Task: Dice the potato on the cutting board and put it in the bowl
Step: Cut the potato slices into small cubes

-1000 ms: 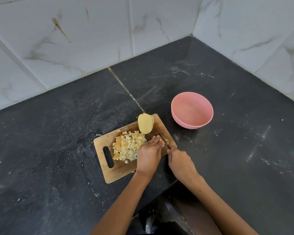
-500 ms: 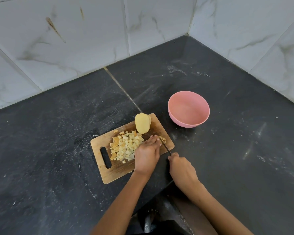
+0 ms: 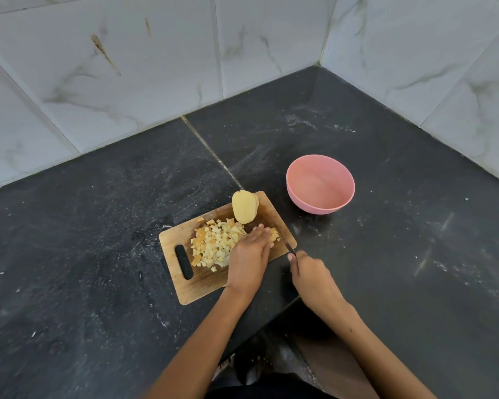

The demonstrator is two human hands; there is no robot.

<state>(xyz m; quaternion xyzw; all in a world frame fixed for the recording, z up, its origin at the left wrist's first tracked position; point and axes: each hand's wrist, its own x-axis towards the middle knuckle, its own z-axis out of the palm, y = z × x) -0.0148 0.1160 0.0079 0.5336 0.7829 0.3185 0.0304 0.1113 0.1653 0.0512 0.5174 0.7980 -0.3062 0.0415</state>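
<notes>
A wooden cutting board (image 3: 185,289) lies on the dark counter. A pile of diced potato (image 3: 213,244) covers its middle, and a peeled potato half (image 3: 244,210) stands at its far edge. My left hand (image 3: 249,254) lies palm down on the board, fingers over a small bunch of potato pieces (image 3: 274,234) at the right side. My right hand (image 3: 311,276) grips a knife (image 3: 288,245) by the handle, the blade angled onto the board's right edge beside those pieces. An empty pink bowl (image 3: 320,184) sits to the right beyond the board.
White marble-look tiled walls (image 3: 127,67) meet in a corner behind the counter (image 3: 415,254). The counter's front edge cuts in just below my hands, with the floor and my legs (image 3: 323,367) visible beneath.
The knife and my right hand have drawn back a little toward me and to the right. My left hand stays on the potato pieces. The camera shifted slightly.
</notes>
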